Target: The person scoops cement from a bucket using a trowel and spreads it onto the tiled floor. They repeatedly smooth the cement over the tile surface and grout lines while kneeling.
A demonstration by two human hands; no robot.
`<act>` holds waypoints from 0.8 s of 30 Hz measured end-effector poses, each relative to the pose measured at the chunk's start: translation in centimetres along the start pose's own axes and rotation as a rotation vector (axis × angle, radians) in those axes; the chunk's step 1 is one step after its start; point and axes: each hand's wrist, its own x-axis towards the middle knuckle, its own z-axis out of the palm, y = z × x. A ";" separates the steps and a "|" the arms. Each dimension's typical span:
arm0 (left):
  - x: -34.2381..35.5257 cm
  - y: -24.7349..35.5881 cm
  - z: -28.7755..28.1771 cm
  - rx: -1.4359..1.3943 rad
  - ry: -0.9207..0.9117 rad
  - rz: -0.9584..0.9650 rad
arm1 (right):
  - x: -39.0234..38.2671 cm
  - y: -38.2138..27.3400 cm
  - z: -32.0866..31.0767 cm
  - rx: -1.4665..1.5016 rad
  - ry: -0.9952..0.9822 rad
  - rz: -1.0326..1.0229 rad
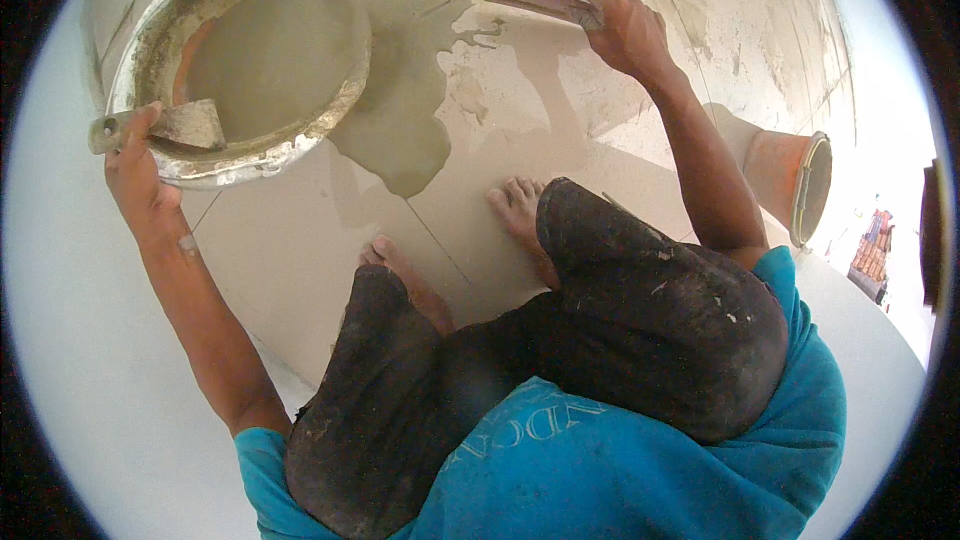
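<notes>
Currently, a scraper is clamped in the grip of the left hand at the near-left rim of a round tub, and a trowel in that of the right hand, above the floor. A wet grey puddle spreads beside the tub; an orange bucket sits farther right

The floor has big pale tiles with thin dark lines between them. A smooth, whitish wall is left of the left hand. Gray smears dirty the floor beside the right hand. Bright white light shines far to its right. Soft shadows lie between both hands.
</notes>
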 end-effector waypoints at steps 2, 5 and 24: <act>-0.4 0.2 0.4 0.004 0.016 0.017 | 0.1 -0.1 -0.3 -0.002 -0.015 -0.001; -0.3 0.2 0.3 -0.009 0.004 0.012 | 0.0 0.0 -0.2 0.016 -0.003 -0.014; -0.6 0.3 -0.6 -0.187 -0.053 -0.232 | -0.2 2.6 -1.9 -0.079 -0.266 0.089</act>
